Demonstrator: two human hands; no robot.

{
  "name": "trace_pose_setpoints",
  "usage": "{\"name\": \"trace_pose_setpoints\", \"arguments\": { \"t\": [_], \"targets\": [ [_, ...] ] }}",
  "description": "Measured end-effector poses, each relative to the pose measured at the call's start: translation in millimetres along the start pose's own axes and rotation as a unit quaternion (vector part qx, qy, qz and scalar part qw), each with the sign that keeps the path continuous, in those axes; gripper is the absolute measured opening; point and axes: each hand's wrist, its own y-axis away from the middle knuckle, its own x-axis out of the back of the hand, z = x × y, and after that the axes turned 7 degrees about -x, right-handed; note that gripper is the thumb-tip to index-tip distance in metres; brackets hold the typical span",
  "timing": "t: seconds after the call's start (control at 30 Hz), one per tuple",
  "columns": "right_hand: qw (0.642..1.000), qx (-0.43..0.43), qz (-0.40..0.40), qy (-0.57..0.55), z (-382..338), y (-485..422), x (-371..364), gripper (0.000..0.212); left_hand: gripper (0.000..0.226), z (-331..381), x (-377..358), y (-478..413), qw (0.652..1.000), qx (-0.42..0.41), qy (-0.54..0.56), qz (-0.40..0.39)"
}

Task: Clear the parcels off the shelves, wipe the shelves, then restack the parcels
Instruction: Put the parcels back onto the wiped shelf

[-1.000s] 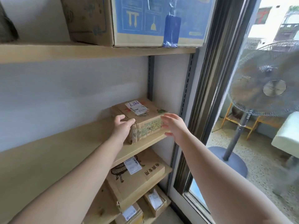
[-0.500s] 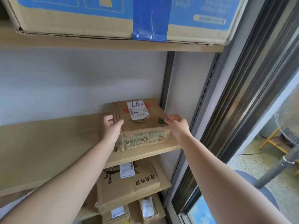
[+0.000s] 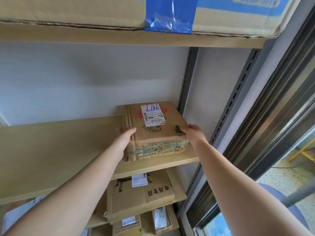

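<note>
Two bare hands clamp one small parcel from either side; largest in view is the big carton sealed with blue tape on the top shelf; below it the middle shelf is bare wood except at its right end, where the small parcel sits against the back wall beside the grey slotted upright; under that, a flat parcel with printed characters lies on a lower shelf; the left hand presses the small parcel's left edge, the right hand grips its right front corner; a white label lies on the parcel's top.
</note>
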Motion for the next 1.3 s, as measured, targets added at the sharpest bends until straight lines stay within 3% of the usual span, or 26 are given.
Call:
{"name": "trace_pose_setpoints", "arguments": {
  "t": [0.13,0.47,0.63,0.8,0.9,1.1,1.3],
  "targets": [
    [0.999,-0.020,-0.027,-0.015,-0.2,-9.5,-4.9,0.036,0.067,-5.7,-2.9,-11.3,0.999,0.044,0.017,-0.024],
    [0.999,-0.034,-0.017,0.017,16.1,-8.1,15.0,0.042,0.058,-15.9,-4.1,1.3,0.998,0.044,-0.001,-0.036],
    [0.994,-0.067,-0.035,0.077,22.9,-6.9,36.4,0.042,0.039,-23.5,5.4,16.8,0.997,0.063,-0.011,-0.044],
    [0.987,-0.106,-0.107,0.060,18.4,-15.3,32.2,0.071,0.073,-17.4,0.6,16.5,0.997,0.049,-0.010,-0.057],
    [0.981,-0.109,-0.158,0.028,19.7,-13.1,25.6,0.065,0.083,-15.7,-5.3,18.4,0.994,0.059,-0.027,-0.083],
    [0.982,-0.073,-0.172,0.001,30.0,-9.0,29.6,0.058,0.073,-17.0,-5.1,30.4,0.994,0.063,-0.036,-0.079],
    [0.987,-0.003,-0.159,-0.024,34.4,15.1,28.9,0.055,0.120,-37.4,8.0,35.8,0.996,0.051,0.012,-0.073]
  ]
}}
